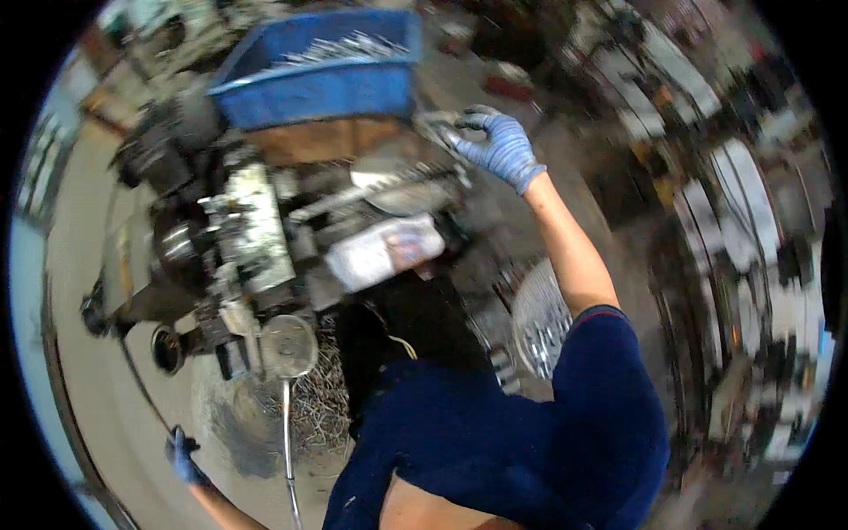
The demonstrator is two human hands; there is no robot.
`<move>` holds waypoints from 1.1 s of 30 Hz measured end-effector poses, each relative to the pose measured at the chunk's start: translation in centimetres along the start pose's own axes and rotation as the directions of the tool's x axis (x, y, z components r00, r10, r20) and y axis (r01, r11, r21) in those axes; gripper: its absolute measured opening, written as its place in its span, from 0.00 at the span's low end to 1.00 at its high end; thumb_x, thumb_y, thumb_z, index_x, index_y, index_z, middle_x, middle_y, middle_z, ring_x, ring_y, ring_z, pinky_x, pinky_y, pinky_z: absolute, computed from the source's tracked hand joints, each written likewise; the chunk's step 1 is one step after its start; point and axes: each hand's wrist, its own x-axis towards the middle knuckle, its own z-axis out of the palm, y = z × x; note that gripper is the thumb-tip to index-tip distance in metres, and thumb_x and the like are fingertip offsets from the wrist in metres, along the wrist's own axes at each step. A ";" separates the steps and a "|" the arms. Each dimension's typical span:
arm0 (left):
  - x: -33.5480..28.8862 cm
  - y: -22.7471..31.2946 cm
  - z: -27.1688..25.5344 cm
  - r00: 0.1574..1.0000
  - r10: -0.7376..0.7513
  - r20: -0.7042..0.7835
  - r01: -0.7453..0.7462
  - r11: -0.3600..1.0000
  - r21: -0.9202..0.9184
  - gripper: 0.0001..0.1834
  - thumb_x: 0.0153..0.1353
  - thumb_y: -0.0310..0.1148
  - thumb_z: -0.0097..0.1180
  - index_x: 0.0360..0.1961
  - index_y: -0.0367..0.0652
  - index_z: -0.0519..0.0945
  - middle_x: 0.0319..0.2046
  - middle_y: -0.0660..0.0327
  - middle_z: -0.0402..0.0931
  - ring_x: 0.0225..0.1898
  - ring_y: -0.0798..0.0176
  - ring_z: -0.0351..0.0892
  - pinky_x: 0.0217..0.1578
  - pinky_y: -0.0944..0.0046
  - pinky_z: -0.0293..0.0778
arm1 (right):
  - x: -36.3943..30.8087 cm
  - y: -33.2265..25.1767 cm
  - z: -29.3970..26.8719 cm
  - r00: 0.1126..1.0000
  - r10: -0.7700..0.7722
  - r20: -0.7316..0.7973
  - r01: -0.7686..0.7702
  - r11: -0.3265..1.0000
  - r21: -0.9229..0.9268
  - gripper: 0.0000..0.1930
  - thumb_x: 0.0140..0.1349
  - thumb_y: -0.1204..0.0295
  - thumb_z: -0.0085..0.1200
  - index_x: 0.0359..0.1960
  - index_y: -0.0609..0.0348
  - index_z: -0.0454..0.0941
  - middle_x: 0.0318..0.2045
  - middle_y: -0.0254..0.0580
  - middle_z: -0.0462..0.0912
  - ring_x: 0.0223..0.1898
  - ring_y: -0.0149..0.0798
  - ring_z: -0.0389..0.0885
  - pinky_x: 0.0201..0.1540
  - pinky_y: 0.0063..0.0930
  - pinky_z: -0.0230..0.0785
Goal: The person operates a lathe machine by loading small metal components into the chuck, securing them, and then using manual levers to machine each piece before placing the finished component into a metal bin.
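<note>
My left hand (183, 455), in a blue glove with dark fingertips, is closed round the lower end of a thin dark lever (141, 384) on the machine at left. My right hand (503, 150), in a blue-and-white striped glove, is stretched out beside the right corner of a blue plastic bin (318, 95). Its thumb and fingers are apart and curved; a grey smear by the fingertips is too blurred to make out. Thin metal pieces (353, 46) are heaped in the bin.
The machine (252, 230) has metal fixtures and a round pan on a long handle (289, 344) before it. A pale cloth or bag (386, 252) lies near my lap. Metal scraps (322, 406) cover the floor below. A round container (541, 322) with shiny parts stands at right.
</note>
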 end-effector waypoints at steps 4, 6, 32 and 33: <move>0.7 -1.1 -2.2 0.978 -0.199 0.055 0.199 0.980 0.008 0.16 0.55 0.39 0.60 0.38 0.38 0.77 0.15 0.64 0.68 0.16 0.70 0.66 0.20 0.70 0.66 | -13.4 11.0 -2.5 0.806 0.566 0.172 -0.565 0.823 -0.065 0.20 0.49 0.56 0.59 0.36 0.61 0.81 0.37 0.51 0.82 0.39 0.45 0.81 0.45 0.33 0.71; 1.7 -3.0 -3.1 0.960 -0.279 0.029 0.279 0.960 -0.019 0.13 0.55 0.39 0.60 0.30 0.42 0.73 0.12 0.65 0.64 0.13 0.70 0.61 0.17 0.69 0.62 | -21.0 16.0 -2.4 0.732 0.652 0.197 -0.601 0.755 -0.262 0.22 0.49 0.54 0.59 0.36 0.61 0.81 0.33 0.49 0.83 0.37 0.44 0.82 0.43 0.31 0.71; 0.4 -0.4 0.0 0.992 -0.093 -0.081 0.092 0.996 -0.014 0.12 0.55 0.37 0.60 0.36 0.41 0.77 0.19 0.64 0.73 0.19 0.68 0.72 0.21 0.67 0.69 | -34.1 17.3 2.6 0.385 0.796 0.466 -0.778 0.008 0.628 0.13 0.57 0.63 0.57 0.34 0.63 0.79 0.30 0.41 0.81 0.27 0.35 0.78 0.30 0.30 0.75; 0.2 -0.7 -0.5 0.993 -0.102 -0.055 0.100 0.994 -0.032 0.13 0.55 0.38 0.60 0.37 0.40 0.77 0.19 0.63 0.73 0.19 0.68 0.72 0.21 0.67 0.70 | -32.4 17.2 3.3 0.449 0.755 0.477 -0.776 0.066 0.627 0.13 0.57 0.63 0.57 0.33 0.63 0.79 0.29 0.42 0.81 0.26 0.36 0.79 0.31 0.31 0.76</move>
